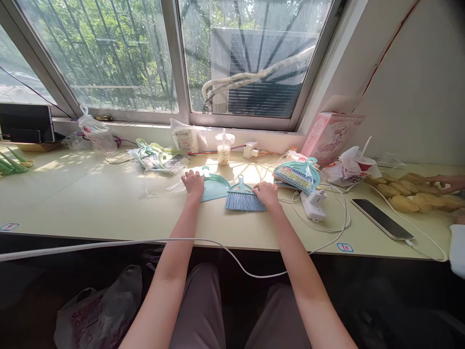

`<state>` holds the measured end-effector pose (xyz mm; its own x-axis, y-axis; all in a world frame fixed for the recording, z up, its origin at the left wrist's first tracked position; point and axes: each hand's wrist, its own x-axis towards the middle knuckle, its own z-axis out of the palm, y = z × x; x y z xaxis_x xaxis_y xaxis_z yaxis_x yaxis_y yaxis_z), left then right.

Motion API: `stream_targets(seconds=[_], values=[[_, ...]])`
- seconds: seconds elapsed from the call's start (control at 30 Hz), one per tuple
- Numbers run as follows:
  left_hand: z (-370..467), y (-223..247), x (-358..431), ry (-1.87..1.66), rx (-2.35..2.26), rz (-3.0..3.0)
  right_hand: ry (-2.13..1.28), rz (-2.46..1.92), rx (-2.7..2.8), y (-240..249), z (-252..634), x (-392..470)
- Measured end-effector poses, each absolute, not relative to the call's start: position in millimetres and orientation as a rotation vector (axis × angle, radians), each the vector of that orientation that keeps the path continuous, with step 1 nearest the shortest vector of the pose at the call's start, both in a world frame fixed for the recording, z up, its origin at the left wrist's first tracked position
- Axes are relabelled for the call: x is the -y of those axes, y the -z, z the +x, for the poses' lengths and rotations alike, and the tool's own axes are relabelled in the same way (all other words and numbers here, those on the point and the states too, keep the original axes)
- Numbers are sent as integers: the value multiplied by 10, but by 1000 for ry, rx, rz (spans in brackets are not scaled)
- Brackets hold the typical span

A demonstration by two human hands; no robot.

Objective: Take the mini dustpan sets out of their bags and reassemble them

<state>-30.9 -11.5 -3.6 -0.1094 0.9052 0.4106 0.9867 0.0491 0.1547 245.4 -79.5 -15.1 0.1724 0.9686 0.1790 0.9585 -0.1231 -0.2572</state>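
A teal dustpan [214,188] lies on the pale table, and my left hand [193,185] grips its left edge. Just to the right is a small brush [245,199] with blue-grey bristles toward me and its teal handle pointing to the window. My right hand [267,193] has its fingers on the brush's right side. The brush overlaps or touches the dustpan's right edge. Beyond my right hand lies a stack of packaged teal dustpan sets [298,174].
A drink cup [224,149] stands near the window. Packaged green sets [160,158] lie back left. At right are a power strip [313,207], cables, a phone [381,219], a pink box [330,138] and another person's hand near yellowish items [414,193]. A white cable crosses the front.
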Motion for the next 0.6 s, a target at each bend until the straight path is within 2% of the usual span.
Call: stream_targets(seconds=[0.17, 0.27, 0.33, 0.43, 0.6], values=[[-340, 51, 82, 508, 2178, -1978, -92, -2132, 1809, 99, 2434, 807], [-356, 46, 39, 677, 2265, -2005, -83, -2061, 1748, 86, 2422, 798], [-364, 26, 6, 958, 2359, -2033, -142, -1928, 1684, 76, 2413, 785], [-369, -23, -34, 1557, 2420, -2035, -324, -1595, 1577, 50, 2382, 773], [-282, -111, 3, 2439, 2230, -2047, -418, -1269, 1359, 18, 2260, 798]])
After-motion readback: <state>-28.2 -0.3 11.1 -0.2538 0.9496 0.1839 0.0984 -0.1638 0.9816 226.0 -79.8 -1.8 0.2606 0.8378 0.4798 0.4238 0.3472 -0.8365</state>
